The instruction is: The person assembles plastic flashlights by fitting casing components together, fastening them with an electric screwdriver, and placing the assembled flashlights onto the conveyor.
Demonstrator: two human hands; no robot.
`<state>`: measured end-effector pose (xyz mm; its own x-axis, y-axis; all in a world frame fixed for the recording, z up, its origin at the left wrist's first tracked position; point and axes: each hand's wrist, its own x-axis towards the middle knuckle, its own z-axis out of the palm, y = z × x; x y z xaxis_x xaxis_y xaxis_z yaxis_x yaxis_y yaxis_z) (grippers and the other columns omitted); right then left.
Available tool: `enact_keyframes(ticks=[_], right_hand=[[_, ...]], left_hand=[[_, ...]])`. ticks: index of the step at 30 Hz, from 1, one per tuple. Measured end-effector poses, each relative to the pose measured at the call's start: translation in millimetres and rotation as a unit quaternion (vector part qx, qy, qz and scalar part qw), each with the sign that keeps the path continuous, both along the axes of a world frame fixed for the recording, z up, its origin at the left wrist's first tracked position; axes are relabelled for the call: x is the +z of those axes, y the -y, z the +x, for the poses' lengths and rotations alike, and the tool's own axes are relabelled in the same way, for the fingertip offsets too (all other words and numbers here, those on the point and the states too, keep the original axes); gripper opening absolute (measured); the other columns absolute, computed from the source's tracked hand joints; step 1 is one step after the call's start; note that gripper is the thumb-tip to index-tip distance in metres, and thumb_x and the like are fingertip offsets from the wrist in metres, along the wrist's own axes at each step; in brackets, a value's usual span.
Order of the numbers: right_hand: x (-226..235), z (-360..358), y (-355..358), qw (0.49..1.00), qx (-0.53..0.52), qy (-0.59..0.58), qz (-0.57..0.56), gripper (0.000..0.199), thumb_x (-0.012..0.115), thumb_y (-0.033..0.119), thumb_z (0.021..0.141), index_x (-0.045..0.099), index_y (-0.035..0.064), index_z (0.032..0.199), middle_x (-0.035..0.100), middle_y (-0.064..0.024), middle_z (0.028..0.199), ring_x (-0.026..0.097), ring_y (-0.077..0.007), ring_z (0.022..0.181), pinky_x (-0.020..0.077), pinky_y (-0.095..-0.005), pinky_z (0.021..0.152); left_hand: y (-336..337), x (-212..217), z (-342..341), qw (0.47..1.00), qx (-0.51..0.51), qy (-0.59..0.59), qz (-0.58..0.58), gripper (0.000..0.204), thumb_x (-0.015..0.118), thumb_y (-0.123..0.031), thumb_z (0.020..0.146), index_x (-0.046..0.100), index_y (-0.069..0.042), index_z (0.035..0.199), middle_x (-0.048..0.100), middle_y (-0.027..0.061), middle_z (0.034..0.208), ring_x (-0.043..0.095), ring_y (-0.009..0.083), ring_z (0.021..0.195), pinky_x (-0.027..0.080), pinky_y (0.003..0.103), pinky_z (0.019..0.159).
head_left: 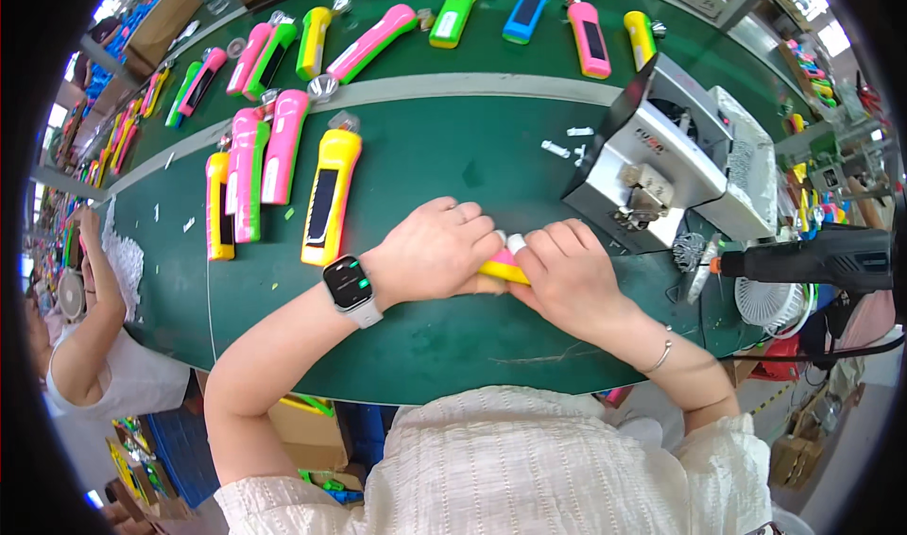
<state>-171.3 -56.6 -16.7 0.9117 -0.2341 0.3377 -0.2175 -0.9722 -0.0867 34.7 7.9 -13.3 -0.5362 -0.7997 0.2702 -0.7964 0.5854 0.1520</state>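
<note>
My left fingers and right fingers are clamped on this pink-and-yellow casing, and one uneven squeeze could skid it loose!

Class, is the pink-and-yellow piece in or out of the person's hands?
In: the left hand and right hand hold the piece.

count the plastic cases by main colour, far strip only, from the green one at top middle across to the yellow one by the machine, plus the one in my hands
Green case: 1
Blue case: 1
Pink case: 1
Yellow case: 1
Pink-and-yellow case, held: 1
Total: 5
</note>
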Motion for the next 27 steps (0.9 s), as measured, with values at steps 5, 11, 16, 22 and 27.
enact_keyframes(ticks=[5,11,16,22,27], right_hand=[[28.4,-48.9,-1.6,0.985,-0.115,0.126,0.014,0.046,0.074,0.028,0.069,0.061,0.0095,0.109,0.054,-0.0082,0.102,0.053,-0.0273,0.092,0.0419,-0.0399,0.083],[54.9,-155.1,19.2,0.782,-0.354,0.450,-0.245,0.056,0.054,0.016,0.089,0.030,-0.0079,0.132,0.035,-0.0213,0.133,0.041,-0.0316,0.118,0.0348,-0.0447,0.100],[51.6,-188.1,68.8,0.673,-0.453,0.583,-0.054,0.052,0.055,0.013,0.093,0.031,-0.0055,0.134,0.045,-0.0151,0.133,0.047,-0.0232,0.117,0.0376,-0.0340,0.099],[52.8,-192.0,80.8,0.730,-0.264,0.584,0.237,0.050,0.058,0.025,0.092,0.040,-0.0034,0.128,0.062,-0.0148,0.102,0.059,-0.0171,0.088,0.0462,-0.0302,0.082],[79.9,-130.9,53.6,0.682,-0.020,0.657,0.321,0.083,0.064,0.041,0.086,0.018,0.0041,0.144,0.053,-0.0066,0.076,0.056,-0.0158,0.064,0.0499,-0.0312,0.065]], left_hand=[[-6.2,7.6,-0.1,0.998,0.014,0.052,0.029,0.047,0.073,-0.039,0.068,0.056,-0.006,0.098,0.054,0.0044,0.083,0.056,0.0221,0.081,0.044,0.035,0.076],[30.6,20.4,9.1,0.993,-0.068,0.099,0.015,0.035,0.071,-0.029,0.068,0.057,-0.010,0.094,0.055,0.0032,0.085,0.056,0.0203,0.088,0.046,0.033,0.079],[155.4,32.1,44.5,0.950,0.067,0.148,-0.267,0.040,0.069,-0.019,0.070,0.055,-0.009,0.106,0.051,0.0117,0.120,0.050,0.0313,0.110,0.044,0.041,0.092],[224.8,-32.4,91.0,0.820,0.555,-0.138,-0.031,0.060,0.077,-0.026,0.067,0.053,-0.002,0.116,0.050,0.0216,0.119,0.050,0.0363,0.111,0.043,0.043,0.094],[197.4,-12.1,91.1,0.790,0.453,-0.307,-0.278,0.057,0.078,-0.024,0.066,0.053,0.003,0.109,0.050,0.0223,0.107,0.049,0.0379,0.101,0.042,0.044,0.089]])
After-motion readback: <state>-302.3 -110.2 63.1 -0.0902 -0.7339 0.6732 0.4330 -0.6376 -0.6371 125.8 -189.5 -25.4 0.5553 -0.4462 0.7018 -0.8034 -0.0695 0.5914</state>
